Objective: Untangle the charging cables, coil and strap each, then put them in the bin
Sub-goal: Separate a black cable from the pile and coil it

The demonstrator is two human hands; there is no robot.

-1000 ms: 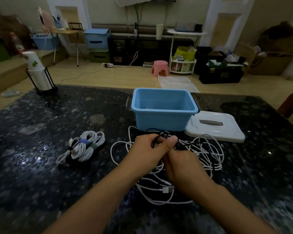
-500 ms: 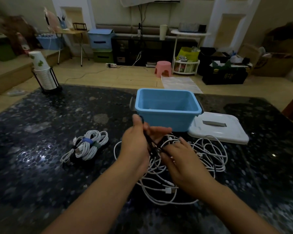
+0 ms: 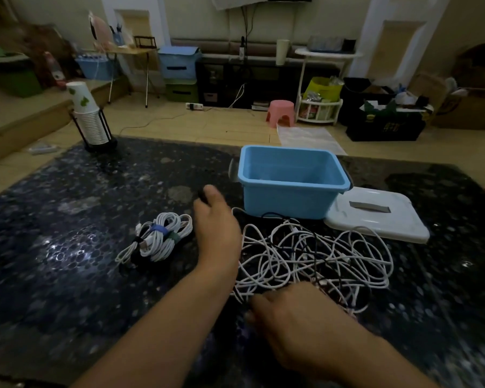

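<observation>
Hands parted. Left hand (image 3: 217, 219) off the tangle (image 3: 314, 259), reaching toward the table's far side with something small and dark; right hand (image 3: 297, 317) dropped to the tangle's near edge.

We have one view only, from a wide-angle head camera. It looks forward and down over the dark speckled desk (image 3: 67, 261), close above both forearms, which enter from the bottom edge. The blue bin (image 3: 290, 182) sits mid-frame; the room floor (image 3: 221, 124) and far wall fill the top. Straight lines bow near the edges.
</observation>
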